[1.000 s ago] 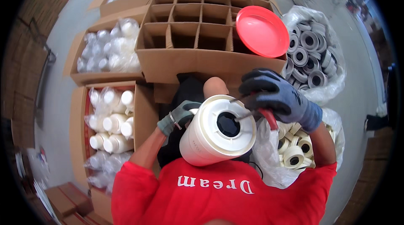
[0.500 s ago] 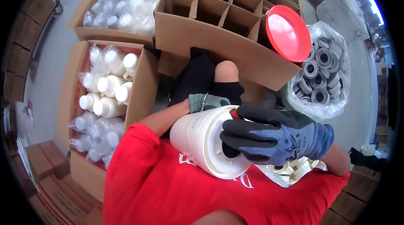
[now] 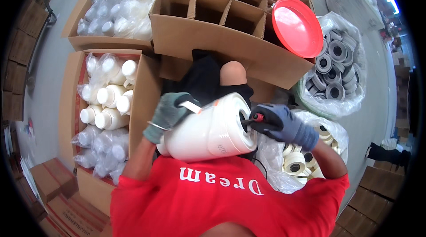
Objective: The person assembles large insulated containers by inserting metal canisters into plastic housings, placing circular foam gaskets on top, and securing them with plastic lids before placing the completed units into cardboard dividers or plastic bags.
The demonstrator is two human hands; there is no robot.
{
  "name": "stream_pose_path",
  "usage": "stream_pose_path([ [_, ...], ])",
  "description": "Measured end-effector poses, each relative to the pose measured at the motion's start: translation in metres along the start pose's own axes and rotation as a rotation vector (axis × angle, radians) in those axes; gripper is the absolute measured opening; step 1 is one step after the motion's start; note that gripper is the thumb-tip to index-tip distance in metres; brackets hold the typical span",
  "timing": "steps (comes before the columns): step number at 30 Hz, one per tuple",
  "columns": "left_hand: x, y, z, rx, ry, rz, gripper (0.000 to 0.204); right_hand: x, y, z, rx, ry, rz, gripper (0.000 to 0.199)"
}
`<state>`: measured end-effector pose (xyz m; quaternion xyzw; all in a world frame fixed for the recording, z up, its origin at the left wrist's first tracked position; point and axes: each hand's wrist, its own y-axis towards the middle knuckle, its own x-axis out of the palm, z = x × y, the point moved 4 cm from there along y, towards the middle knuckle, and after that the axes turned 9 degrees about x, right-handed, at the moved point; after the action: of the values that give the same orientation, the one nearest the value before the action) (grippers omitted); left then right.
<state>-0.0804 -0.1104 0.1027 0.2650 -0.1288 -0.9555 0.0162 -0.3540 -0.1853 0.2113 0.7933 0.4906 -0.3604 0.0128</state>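
A large white plastic jug lies on its side against my chest, its round mouth facing right. My left hand, in a grey-green glove, grips the jug by its handle side. My right hand, in a blue-grey glove, holds a thin tool with a red grip whose dark tip reaches into the jug's mouth.
In front stands a cardboard box with divider cells; a red round lid leans on its right corner. Boxes of bagged white jugs sit at left. At right, bags hold grey caps and white rings.
The jug has turned from mouth-up to lying sideways with its mouth to the right. My right hand came off the jug's mouth and now holds the red-gripped tool at the opening.
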Motion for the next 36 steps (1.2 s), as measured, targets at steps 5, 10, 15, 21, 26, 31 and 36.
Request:
stream_pose_path([
  [5, -0.058, 0.080, 0.074, 0.457, 0.419, -0.156, 0.021, -0.121, 0.014, 0.077, 0.119, 0.239, 0.595, 0.037],
  [10, 0.017, 0.081, 0.126, 1.217, 0.895, -0.739, 0.015, -0.211, 0.032, 0.153, 0.523, -0.251, 0.941, 0.031],
  [15, 0.039, 0.032, 0.100, 1.297, 0.642, -0.886, 0.039, -0.141, 0.013, 0.138, 0.115, -0.139, 0.917, 0.029],
  [21, -0.017, 0.054, 0.132, 1.034, 0.498, -0.804, 0.047, 0.090, -0.013, 0.258, 0.546, 0.749, 0.694, 0.037],
  [26, -0.039, 0.121, 0.115, 0.494, 0.379, -0.360, 0.048, 0.235, 0.019, 0.333, 0.921, 1.150, 0.629, 0.034],
  [31, 0.012, 0.151, 0.065, 0.084, -0.080, -0.518, 0.040, 0.277, 0.053, 0.401, 0.828, 0.896, 0.824, 0.035],
  [36, 0.031, 0.164, 0.067, 0.276, 0.043, -0.772, 0.036, 0.311, 0.061, 0.467, 0.778, 1.100, 0.968, 0.047],
])
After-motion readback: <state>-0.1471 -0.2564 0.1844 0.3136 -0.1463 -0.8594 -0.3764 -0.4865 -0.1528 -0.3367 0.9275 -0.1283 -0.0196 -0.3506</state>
